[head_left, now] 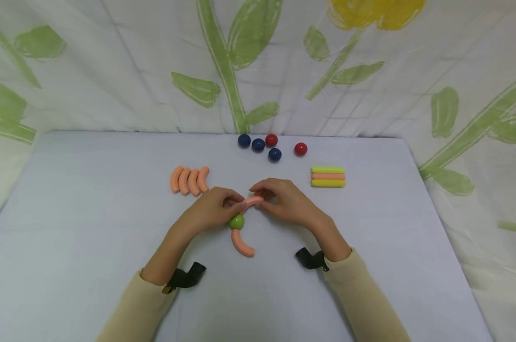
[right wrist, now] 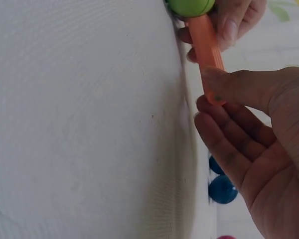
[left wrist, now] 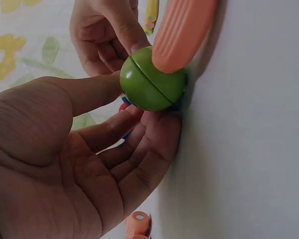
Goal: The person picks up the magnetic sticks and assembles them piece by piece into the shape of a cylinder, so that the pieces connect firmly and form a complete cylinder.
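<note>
Reaches over a white table (head_left: 91, 232) with left hand (head_left: 214, 206) and right hand (head_left: 286, 202). Has, from midway between them, three straight sticks (head_left: 328, 176) at two o'clock, four curved peach sticks (head_left: 192, 181) at ten, a lower curved stick (head_left: 241, 244) at six. Pinches, right-handed, the end of an upper curved stick (head_left: 253, 200) dead centre. Grips, left-handed, a green grooved ball (head_left: 237, 222) at seven. Shows three blue balls (head_left: 258, 145) and two red balls (head_left: 301, 149) around one.

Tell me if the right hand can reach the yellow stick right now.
Probably yes: nothing stands between the right hand and the yellow stick, though that hand would likely need to release the curved orange piece first.
</note>
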Demonstrator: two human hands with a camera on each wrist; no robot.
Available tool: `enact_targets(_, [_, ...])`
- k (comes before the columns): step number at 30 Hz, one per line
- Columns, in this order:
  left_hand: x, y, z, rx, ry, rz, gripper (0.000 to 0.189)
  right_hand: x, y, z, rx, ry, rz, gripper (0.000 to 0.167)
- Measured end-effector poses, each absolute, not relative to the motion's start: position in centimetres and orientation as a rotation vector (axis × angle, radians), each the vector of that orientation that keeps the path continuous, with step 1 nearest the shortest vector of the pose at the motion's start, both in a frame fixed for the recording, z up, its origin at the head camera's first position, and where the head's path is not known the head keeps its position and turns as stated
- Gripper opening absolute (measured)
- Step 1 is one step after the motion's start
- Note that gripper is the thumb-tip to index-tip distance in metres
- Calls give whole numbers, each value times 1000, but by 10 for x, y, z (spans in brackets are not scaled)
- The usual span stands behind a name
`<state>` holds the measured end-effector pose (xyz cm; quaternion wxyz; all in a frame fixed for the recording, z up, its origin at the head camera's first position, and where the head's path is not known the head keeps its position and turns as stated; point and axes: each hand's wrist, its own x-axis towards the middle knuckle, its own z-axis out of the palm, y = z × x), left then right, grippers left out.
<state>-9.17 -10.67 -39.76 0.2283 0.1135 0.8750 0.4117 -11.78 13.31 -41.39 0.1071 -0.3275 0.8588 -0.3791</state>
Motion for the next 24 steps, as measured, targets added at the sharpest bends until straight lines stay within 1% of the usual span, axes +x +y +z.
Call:
enact_targets(3, [-95,-106,-396,260,2379,1144,43,-119,133,-415,-962,2523,-1140,32])
enact_targets(7, [-97,-106,-398,259,2378,1133,43,-118,133,-415,-963,2517,-1153,31])
enact_targets(11, [-96,-109,-401,234,2400,1091,47,-118,136,-414,-944,2546,-1132,31])
enact_targets(13, [-95,-112,-401,223,2402,1082,45,-118,137,-414,-921,2565,-1122,31])
enact_targets(18, [-95,-116,-403,234,2356,1147,34,-121,139,-414,-858,2570,-1125,30])
enact_targets(24, [-93,-122,-405,258,2325,1197,39,-125,147,-414,-812,2564,-1137,28])
